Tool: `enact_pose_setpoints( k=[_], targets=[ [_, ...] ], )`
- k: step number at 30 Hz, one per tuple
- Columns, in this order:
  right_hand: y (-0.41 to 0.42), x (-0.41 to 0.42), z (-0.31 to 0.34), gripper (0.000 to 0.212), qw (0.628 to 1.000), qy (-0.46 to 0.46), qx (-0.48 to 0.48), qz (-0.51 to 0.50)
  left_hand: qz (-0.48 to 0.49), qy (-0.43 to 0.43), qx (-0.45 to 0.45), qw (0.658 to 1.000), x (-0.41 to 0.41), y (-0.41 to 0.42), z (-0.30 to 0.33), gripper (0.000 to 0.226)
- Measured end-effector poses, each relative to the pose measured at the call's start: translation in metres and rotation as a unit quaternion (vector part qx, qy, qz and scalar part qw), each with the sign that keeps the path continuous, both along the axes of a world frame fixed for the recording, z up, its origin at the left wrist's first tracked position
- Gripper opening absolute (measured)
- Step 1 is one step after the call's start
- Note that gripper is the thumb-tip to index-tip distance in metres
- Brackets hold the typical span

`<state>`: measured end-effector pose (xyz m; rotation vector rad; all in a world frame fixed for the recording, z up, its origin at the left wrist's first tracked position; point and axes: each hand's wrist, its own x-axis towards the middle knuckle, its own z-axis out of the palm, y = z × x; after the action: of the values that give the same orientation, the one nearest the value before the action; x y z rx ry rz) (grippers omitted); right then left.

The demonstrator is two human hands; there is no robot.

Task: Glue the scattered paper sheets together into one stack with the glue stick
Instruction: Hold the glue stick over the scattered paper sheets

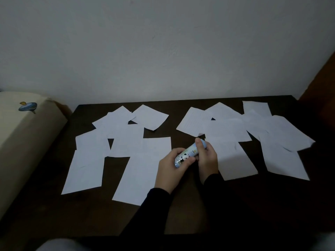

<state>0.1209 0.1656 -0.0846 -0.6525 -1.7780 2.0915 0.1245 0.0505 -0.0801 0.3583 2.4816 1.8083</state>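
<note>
**Q:** Nearest the camera, what appears?

**A:** Pale grey cloth at the near edge, blurred. Beyond it, two black sleeves reach forward over a dark brown table.

**Q:** How are the hands placed?

**A:** Both meet at the middle of the table and are closed on one glue stick. Left hand wraps the near, lower end of the tube. Right hand grips the far, upper end, thumb and fingers curled round it. Whether a cap is on or off cannot be told.

**Q:** Where does the glue stick lie in relation to the paper?

**A:** Held above the table, tilted with its far end to the right, in the dark gap between two groups of sheets. Its tube is pale blue with a printed label.

**Q:** And the sheets?

**A:** White paper sheets lie flat and scattered, many overlapping. Left group spreads from far centre-left toward the near left. Right group fans from far centre to the right edge of the table.

**Q:** What surrounds the table?

**A:** Cream cushion with a small blue motif at the left, touching the table's side; plain pale wall behind.
</note>
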Motion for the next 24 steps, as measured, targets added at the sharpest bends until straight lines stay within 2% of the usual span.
enact_pose_setpoints(
  k=[5, 12, 18, 24],
  targets=[
    [0.004, -0.002, 0.001, 0.023, 0.999, -0.027, -0.017, 0.031, 0.011, -0.019, 0.001, 1.0, -0.002, 0.001, 0.001, 0.017],
    [0.005, -0.002, -0.008, 0.025, 0.998, -0.011, -0.017, 0.061, 0.003, -0.082, 0.03, 0.996, -0.009, -0.004, 0.003, 0.019],
    [0.003, 0.0, -0.005, 0.018, 0.999, 0.013, 0.025, 0.027, -0.002, -0.047, 0.016, 0.999, -0.008, -0.006, -0.001, 0.018],
    [0.007, -0.014, -0.003, 0.031, 0.994, -0.081, 0.049, 0.063, -0.023, 0.007, -0.073, 0.997, -0.017, -0.012, 0.007, 0.022]
  ],
)
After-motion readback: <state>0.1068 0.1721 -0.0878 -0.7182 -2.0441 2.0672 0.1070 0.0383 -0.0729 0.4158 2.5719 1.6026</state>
